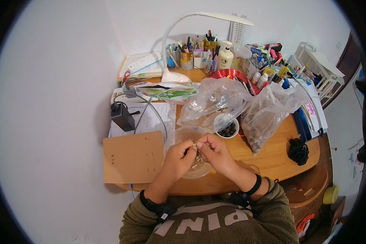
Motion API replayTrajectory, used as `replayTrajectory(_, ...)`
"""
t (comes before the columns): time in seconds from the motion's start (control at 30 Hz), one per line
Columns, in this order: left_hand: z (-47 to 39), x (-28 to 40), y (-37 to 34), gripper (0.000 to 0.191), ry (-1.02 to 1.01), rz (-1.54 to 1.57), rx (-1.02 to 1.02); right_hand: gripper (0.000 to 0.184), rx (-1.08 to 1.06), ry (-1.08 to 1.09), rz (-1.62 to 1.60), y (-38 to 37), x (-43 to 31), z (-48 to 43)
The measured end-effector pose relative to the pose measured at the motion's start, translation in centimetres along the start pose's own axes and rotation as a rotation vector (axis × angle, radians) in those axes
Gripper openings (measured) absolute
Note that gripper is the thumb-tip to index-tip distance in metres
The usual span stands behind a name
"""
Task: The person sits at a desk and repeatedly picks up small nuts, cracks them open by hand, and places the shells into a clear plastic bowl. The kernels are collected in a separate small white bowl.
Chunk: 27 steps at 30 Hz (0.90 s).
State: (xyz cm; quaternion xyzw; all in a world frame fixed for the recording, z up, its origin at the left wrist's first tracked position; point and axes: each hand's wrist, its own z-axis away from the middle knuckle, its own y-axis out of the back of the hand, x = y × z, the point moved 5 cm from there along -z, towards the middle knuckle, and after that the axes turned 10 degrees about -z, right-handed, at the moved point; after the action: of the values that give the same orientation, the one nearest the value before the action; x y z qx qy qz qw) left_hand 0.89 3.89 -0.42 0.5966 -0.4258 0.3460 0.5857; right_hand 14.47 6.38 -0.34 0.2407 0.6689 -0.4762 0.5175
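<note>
My left hand point(183, 155) and my right hand point(215, 152) meet fingertip to fingertip above a clear plastic bowl point(198, 176). Both pinch one small pale piece, perhaps a seed or nut shell; it is too small to name. Pale shell-like bits point(195, 166) and darker scraps lie in the bowl beneath the fingers. Just behind my right hand stands a white cup point(226, 136) holding dark round pieces. A clear plastic bag point(215, 97) lies behind the bowl, partly over the cup's rim. Another clear bag point(259, 125) with brownish contents stands to the cup's right.
At left lie a brown paper-covered notebook point(134, 157) and a black power adapter point(122, 116) with cables. Behind are a white desk lamp point(174, 76), pen holders point(186, 60) and a pump bottle point(225, 58). A black scrunchie point(298, 152) lies at right near the wooden desk's edge.
</note>
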Motion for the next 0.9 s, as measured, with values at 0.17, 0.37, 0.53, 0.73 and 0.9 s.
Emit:
replayTrajectory(0.17,-0.3,-0.8,-0.1,0.011,0.033,0.080,-0.039,0.008,0.058,0.013,-0.110,1.0,-1.3,-0.4)
replayTrajectory(0.37,-0.3,-0.2,0.5,0.010,-0.019,0.097,0.003,0.010,0.062,0.000,-0.092,0.8,-1.1,-0.3)
replayTrajectory(0.53,-0.2,0.4,1.1,0.009,-0.045,0.068,0.075,0.009,0.009,0.028,0.063,0.7,-1.0,-0.2)
replayTrajectory(0.73,-0.3,0.3,1.5,0.011,-0.032,0.078,0.171,0.012,0.018,0.065,0.152,0.9,-0.9,0.0)
replayTrajectory(0.9,-2.2,1.9,2.7,0.010,-0.103,-0.129,0.171,0.008,0.012,0.240,0.597,1.0,-1.6,1.0)
